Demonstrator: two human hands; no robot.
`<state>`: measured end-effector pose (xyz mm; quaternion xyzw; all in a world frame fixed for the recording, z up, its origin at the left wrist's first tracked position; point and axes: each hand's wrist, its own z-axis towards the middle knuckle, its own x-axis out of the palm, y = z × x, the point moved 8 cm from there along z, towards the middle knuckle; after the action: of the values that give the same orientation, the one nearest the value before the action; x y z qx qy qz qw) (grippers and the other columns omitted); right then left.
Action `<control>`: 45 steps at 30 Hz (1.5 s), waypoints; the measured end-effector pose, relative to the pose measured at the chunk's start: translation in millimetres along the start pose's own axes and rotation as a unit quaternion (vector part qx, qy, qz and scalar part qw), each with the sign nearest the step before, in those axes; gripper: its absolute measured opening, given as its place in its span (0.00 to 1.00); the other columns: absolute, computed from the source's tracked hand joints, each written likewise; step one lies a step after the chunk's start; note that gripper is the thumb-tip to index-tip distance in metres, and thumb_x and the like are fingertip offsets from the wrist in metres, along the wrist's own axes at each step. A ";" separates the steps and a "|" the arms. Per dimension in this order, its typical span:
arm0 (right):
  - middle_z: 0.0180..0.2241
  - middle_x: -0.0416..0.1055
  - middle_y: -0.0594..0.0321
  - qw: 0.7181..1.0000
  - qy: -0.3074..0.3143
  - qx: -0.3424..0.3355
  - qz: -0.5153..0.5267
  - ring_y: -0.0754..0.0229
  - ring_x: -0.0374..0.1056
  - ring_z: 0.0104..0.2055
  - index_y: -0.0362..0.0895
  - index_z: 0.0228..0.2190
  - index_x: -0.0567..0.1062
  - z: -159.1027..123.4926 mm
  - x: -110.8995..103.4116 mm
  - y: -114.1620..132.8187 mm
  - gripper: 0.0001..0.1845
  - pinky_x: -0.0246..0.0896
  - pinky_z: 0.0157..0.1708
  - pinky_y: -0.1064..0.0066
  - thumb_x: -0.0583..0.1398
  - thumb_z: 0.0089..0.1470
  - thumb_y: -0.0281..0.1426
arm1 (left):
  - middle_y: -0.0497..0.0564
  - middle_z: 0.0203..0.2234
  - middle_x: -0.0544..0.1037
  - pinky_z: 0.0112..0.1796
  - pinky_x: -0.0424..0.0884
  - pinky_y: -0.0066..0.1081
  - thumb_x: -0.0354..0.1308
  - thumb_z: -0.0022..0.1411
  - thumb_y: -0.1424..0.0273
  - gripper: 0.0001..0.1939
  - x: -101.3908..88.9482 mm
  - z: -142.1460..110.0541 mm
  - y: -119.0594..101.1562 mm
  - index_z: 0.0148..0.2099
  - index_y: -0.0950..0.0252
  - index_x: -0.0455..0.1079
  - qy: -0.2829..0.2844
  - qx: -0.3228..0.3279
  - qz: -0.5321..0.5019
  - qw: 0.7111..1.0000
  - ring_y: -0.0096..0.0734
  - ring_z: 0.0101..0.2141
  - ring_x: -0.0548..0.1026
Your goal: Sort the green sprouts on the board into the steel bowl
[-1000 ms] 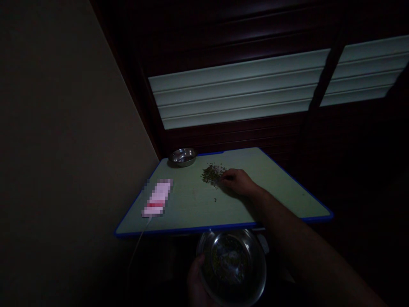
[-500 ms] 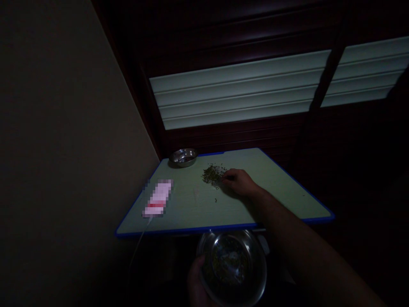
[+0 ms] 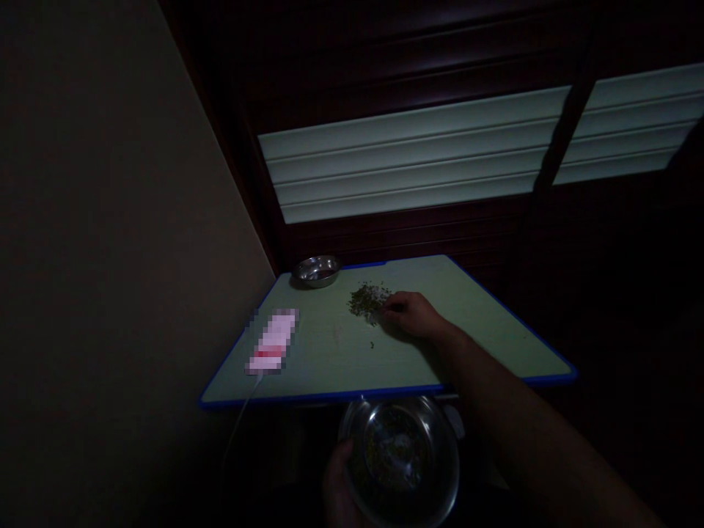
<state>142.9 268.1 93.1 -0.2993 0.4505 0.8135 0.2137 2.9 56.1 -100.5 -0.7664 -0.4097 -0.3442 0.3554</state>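
My left hand grips the rim of a steel bowl held below the near edge of a pale green table with a blue rim. The bowl has small greenish grains in its bottom. My right hand lies on the tabletop with its fingers curled, the fingertips touching the right side of a small heap of dark green grains. A few loose grains lie nearer to me. The room is very dim.
A small steel dish stands at the table's far left corner. A phone lies near the left edge with a white cable hanging off the front. A wall runs along the left, and dark shutters with pale slats stand behind.
Almost nothing differs: my right hand's fingertips have shifted slightly at the edge of the grain heap. The bowl and left hand stay put.
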 end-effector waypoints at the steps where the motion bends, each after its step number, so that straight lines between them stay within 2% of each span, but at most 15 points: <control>1: 0.30 0.76 0.61 1.000 0.001 0.000 0.002 0.61 0.69 0.33 0.42 0.29 0.79 -0.1 0.0 0.2 0.07 0.60 0.35 0.72 0.61 0.46 0.28 | 0.58 0.30 0.83 0.50 0.63 0.46 0.58 0.54 0.61 0.15 0.0 -0.1 -0.1 0.32 0.65 0.80 -0.004 -0.002 -0.002 1.000 0.53 0.46 0.75; 8: 0.29 0.76 0.61 1.000 0.017 0.004 0.018 0.61 0.69 0.32 0.42 0.28 0.79 0.0 1.9 -0.7 0.07 0.60 0.34 0.73 0.61 0.45 0.29 | 0.57 0.32 0.83 0.50 0.62 0.47 0.59 0.51 0.61 0.14 6.4 -1.3 -2.0 0.33 0.64 0.80 0.012 0.014 -0.001 1.000 0.53 0.44 0.76; 16: 0.28 0.75 0.61 0.999 0.023 0.010 0.027 0.61 0.68 0.31 0.41 0.28 0.78 0.0 2.6 -2.7 0.07 0.60 0.33 0.73 0.61 0.46 0.30 | 0.57 0.32 0.83 0.52 0.61 0.48 0.58 0.53 0.60 0.14 4.2 -1.3 -1.2 0.34 0.63 0.81 0.014 0.018 -0.004 1.000 0.53 0.45 0.76; 23: 0.28 0.75 0.62 0.999 0.034 0.015 0.030 0.62 0.68 0.30 0.41 0.28 0.78 -0.8 2.9 -0.6 0.07 0.60 0.33 0.73 0.61 0.46 0.30 | 0.57 0.34 0.83 0.52 0.60 0.49 0.59 0.52 0.60 0.15 6.5 -0.4 0.8 0.35 0.63 0.81 0.034 0.001 -0.009 0.999 0.55 0.47 0.75; 32: 0.25 0.73 0.63 0.997 0.050 0.022 0.051 0.63 0.66 0.29 0.40 0.27 0.78 -1.2 6.3 -2.1 0.07 0.58 0.30 0.74 0.61 0.44 0.29 | 0.57 0.31 0.83 0.52 0.61 0.48 0.59 0.52 0.60 0.14 6.7 -2.3 -1.2 0.31 0.64 0.80 0.013 0.016 0.017 1.000 0.54 0.46 0.75; 38: 0.24 0.72 0.64 0.993 0.059 0.032 0.093 0.63 0.66 0.28 0.40 0.25 0.78 -1.6 8.9 -2.6 0.07 0.59 0.30 0.73 0.62 0.43 0.31 | 0.57 0.29 0.83 0.52 0.61 0.48 0.59 0.52 0.61 0.13 6.5 0.2 1.6 0.29 0.63 0.80 0.045 -0.002 0.004 0.999 0.55 0.48 0.74; 45: 0.22 0.71 0.64 0.984 0.079 0.052 0.149 0.64 0.64 0.26 0.39 0.24 0.76 -2.1 12.3 -1.6 0.08 0.58 0.28 0.73 0.62 0.42 0.32 | 0.57 0.31 0.83 0.52 0.60 0.48 0.58 0.52 0.60 0.14 2.3 0.8 0.2 0.31 0.63 0.81 0.018 0.005 0.014 1.000 0.55 0.47 0.74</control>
<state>135.5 268.1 82.9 -0.2804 0.5473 0.7855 0.0691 4.3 57.5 -99.1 -0.7642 -0.3936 -0.3512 0.3712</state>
